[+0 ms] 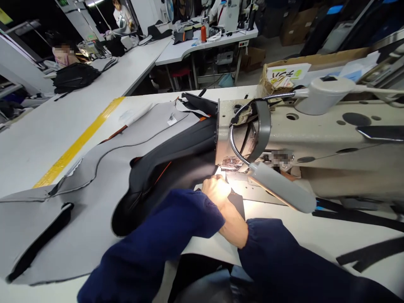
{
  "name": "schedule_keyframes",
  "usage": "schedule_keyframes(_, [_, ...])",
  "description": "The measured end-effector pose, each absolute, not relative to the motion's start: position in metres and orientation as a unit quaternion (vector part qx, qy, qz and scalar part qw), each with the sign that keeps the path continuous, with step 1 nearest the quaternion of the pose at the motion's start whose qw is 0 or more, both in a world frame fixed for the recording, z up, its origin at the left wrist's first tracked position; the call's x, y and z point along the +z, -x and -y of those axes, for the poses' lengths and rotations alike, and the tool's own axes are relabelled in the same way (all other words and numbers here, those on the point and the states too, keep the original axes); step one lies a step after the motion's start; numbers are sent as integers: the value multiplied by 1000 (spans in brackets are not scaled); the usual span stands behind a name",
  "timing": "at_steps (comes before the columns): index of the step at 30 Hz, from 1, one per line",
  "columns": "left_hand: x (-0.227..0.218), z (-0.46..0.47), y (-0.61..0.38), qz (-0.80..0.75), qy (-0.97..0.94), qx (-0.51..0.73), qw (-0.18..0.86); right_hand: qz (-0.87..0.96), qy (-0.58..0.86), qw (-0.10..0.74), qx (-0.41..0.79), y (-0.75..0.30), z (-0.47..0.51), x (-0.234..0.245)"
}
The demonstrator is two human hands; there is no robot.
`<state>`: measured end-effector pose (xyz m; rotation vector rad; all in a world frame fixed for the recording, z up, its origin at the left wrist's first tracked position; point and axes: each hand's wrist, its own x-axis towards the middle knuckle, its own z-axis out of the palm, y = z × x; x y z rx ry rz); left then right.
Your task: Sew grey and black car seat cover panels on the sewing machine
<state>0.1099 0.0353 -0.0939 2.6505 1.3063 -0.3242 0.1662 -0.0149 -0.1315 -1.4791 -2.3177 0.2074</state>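
fabric (116, 176) spreads left of our bunched hands (217, 189), beside the sewing machine (309, 139); fingers look curled, but what they pinch we cannot tell (lamp (280, 187) glare). we judge the fabric's trailing bulk could drag and skew its edge.

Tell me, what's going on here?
The person's dark blue sleeves converge at the sewing machine, where their hands overlap in bright light near a lamp. The hands can't be told apart, so neither grip is clear. Some dark material shows right beside them. A large grey-and-black cloth lies across the white table, left of the machine.
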Motion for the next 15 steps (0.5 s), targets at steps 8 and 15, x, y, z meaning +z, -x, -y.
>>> schedule_keyframes(8, [-103,-48,-75,-518,-828,96,190,885,423,193,29,-233,43,-141])
schedule_keyframes(15, [-80,-48,-82,-520,-838,80,146,900,377,216,42,-268,44,-142])
